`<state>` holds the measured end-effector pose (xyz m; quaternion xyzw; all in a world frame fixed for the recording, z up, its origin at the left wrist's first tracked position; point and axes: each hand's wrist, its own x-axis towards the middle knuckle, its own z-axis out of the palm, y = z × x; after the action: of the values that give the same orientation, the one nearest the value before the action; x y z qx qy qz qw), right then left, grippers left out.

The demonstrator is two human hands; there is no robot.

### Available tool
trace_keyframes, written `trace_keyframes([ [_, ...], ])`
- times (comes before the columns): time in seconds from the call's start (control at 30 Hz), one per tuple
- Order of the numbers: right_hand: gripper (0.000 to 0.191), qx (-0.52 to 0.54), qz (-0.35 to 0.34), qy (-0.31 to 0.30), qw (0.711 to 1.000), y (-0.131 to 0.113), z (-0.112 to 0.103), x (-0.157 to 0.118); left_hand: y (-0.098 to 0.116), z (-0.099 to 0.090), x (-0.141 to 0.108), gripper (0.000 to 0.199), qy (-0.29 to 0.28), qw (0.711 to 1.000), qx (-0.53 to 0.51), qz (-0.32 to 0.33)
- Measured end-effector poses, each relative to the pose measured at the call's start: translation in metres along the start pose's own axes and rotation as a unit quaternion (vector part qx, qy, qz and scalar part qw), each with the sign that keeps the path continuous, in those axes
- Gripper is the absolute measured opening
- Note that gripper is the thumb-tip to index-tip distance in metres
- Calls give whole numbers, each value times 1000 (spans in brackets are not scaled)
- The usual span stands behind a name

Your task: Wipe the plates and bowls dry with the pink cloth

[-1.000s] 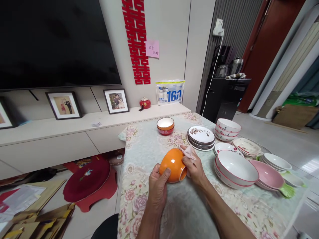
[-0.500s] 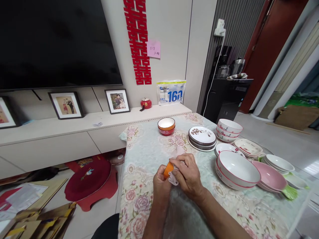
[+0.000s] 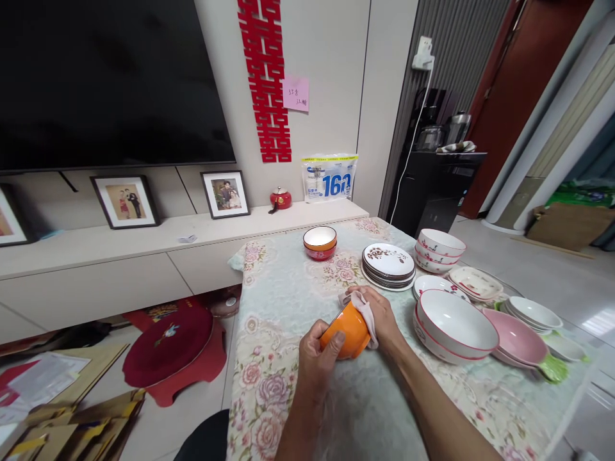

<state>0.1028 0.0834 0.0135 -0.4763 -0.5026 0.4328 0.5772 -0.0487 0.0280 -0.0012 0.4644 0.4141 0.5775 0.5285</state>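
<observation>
An orange bowl (image 3: 350, 334) is tilted on its side above the table, its outer wall facing me. My left hand (image 3: 321, 349) grips it at the left, with the thumb on the outer wall. My right hand (image 3: 379, 314) is closed on a pale pink cloth (image 3: 364, 308), which is pressed against the bowl's right side and rim. The right fingertips are partly hidden behind the cloth and bowl. Beyond my hands stand two stacked bowls, an orange one (image 3: 319, 238) on top of a red one (image 3: 321, 254).
A stack of plates (image 3: 389, 259) stands just beyond my right hand. Large white bowls (image 3: 459, 323), small bowls (image 3: 441, 243), a pink dish (image 3: 516, 336) and other dishes fill the right side of the flowered tablecloth (image 3: 269, 384). A red stool (image 3: 177, 352) is at left.
The orange bowl has turned so its outer wall shows, where only a small part showed between my hands. My right hand has moved right with the cloth, apart from my left hand.
</observation>
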Motion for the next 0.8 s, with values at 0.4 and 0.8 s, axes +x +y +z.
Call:
trace_keyframes([
  [0.4,18,-243,-465,-12,851,-23,22,-31,-1,1,1,38,10,998,-69,-4],
  [0.8,31,24,-55,-36,998,-12,-1,-1,4,1,-2,51,19,992,-119,-35],
])
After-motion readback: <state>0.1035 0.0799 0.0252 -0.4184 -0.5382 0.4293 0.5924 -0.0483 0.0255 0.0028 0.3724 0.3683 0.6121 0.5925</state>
